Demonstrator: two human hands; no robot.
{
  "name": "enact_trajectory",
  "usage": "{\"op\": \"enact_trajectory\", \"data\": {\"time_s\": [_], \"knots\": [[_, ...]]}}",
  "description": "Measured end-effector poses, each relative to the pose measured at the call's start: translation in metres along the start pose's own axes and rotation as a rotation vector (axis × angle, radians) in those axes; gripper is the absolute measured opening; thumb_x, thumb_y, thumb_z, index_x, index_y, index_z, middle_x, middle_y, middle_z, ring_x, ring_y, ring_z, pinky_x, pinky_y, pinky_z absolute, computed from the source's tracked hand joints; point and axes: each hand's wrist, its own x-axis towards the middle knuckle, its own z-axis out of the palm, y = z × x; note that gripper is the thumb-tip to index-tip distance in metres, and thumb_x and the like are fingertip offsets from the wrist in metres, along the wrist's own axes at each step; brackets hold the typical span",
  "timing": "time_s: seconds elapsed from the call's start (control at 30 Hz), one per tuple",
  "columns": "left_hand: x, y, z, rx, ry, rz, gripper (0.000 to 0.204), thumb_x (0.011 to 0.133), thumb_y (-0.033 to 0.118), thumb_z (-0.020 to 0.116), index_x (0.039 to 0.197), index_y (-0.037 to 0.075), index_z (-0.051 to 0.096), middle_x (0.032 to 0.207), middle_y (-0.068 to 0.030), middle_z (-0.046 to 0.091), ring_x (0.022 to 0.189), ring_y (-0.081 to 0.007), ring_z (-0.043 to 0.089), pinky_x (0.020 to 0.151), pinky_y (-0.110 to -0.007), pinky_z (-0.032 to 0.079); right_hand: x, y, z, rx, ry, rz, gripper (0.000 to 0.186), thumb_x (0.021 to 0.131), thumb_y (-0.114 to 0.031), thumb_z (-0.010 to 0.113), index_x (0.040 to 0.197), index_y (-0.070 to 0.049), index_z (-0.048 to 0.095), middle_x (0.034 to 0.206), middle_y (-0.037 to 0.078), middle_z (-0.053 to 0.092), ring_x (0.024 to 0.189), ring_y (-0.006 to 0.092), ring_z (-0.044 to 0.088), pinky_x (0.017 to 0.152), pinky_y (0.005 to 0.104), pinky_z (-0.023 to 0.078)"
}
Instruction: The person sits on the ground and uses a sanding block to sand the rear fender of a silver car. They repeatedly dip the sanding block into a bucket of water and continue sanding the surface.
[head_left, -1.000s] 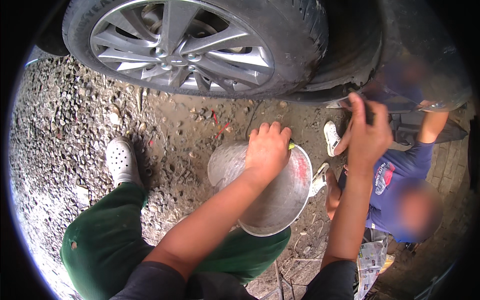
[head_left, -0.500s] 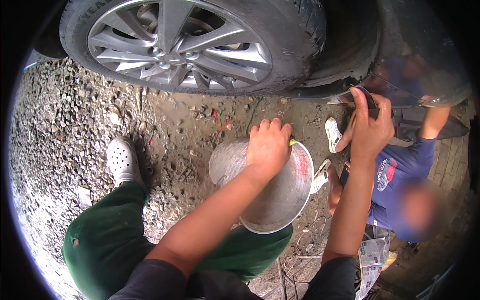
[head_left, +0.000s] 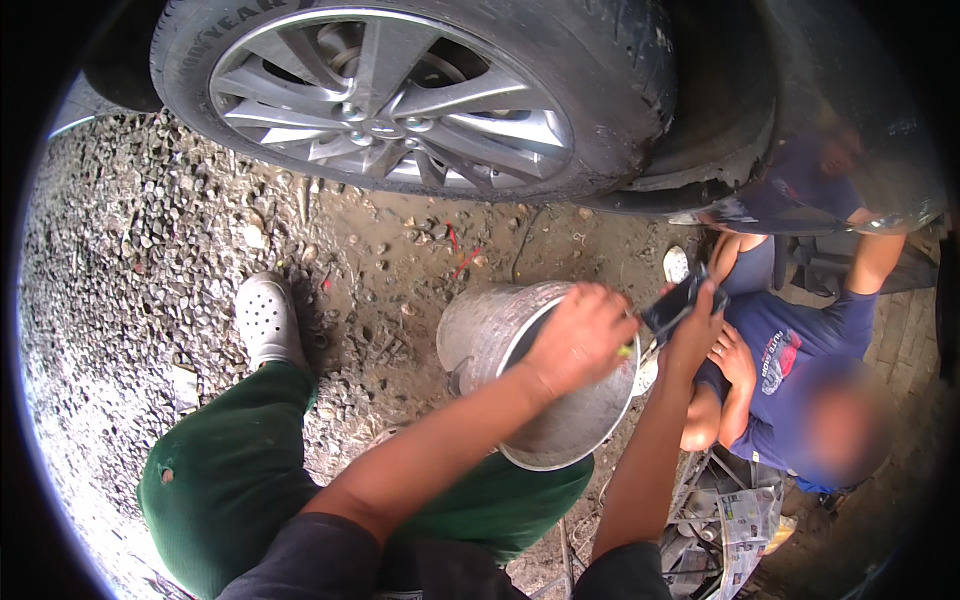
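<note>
My left hand (head_left: pixel 583 340) is over the mouth of a worn metal-grey bucket (head_left: pixel 475 325), its fingers curled and slightly blurred. A small yellow-green thing (head_left: pixel 624 352) shows at the edge of its grip; most of it is hidden. To the right of the bucket's rim, my right hand (head_left: pixel 700 325) grips a dark, thin, bent sheet (head_left: pixel 672 303) that looks like wet sandpaper. The bucket leans by my green-trousered leg, its opening toward me. Both hands are apart from the car.
A car wheel (head_left: pixel 385 125) and a dark, glossy bumper (head_left: pixel 850 190) stand along the far side. Wet gravel and mud (head_left: pixel 150 300) cover the ground. At right crouches a co-worker in a blue shirt (head_left: pixel 760 340). Newspaper (head_left: pixel 750 525) lies on a metal frame at lower right.
My right hand has come down from the bumper edge toward the bucket, with the dark sheet in it. My left hand has shifted right across the bucket's mouth. The co-worker's near arm has come into view.
</note>
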Motion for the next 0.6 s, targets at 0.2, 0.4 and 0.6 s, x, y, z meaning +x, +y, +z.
{"op": "enact_trajectory", "data": {"time_s": [0.2,0.4,0.6], "knots": [[-0.039,0.014,0.059,0.147,-0.664,-0.432,0.035,0.092,0.027,0.076,0.123,0.01,0.077,0.133,-0.0148,0.069,0.131,-0.0341,0.06,0.11,-0.055,0.046,0.021,0.1,-0.05,0.212,0.204,0.299,0.042,0.118,-0.035,0.046,0.125,0.002,0.063,0.097,0.022,0.078,0.084,0.0324,0.077,0.079,0.0424,0.064],[0.006,0.035,0.043,-0.474,-0.127,-0.564,0.037,0.096,0.022,0.075,0.126,0.001,0.073,0.132,-0.0221,0.067,0.13,-0.0398,0.06,0.113,-0.054,0.047,0.019,0.105,-0.034,0.076,0.223,0.431,0.043,0.118,-0.034,0.043,0.116,0.001,0.068,0.098,0.017,0.077,0.081,0.0298,0.076,0.076,0.0419,0.063],[0.109,0.072,-0.012,-0.832,0.511,-0.563,0.058,0.092,0.002,0.06,0.149,-0.009,0.057,0.15,-0.0287,0.053,0.144,-0.0444,0.049,0.123,-0.048,0.039,0.008,0.107,-0.049,-0.048,0.165,0.389,0.042,0.117,-0.035,0.046,0.115,-0.001,0.069,0.097,0.016,0.077,0.082,0.0288,0.074,0.075,0.0417,0.06]]}}
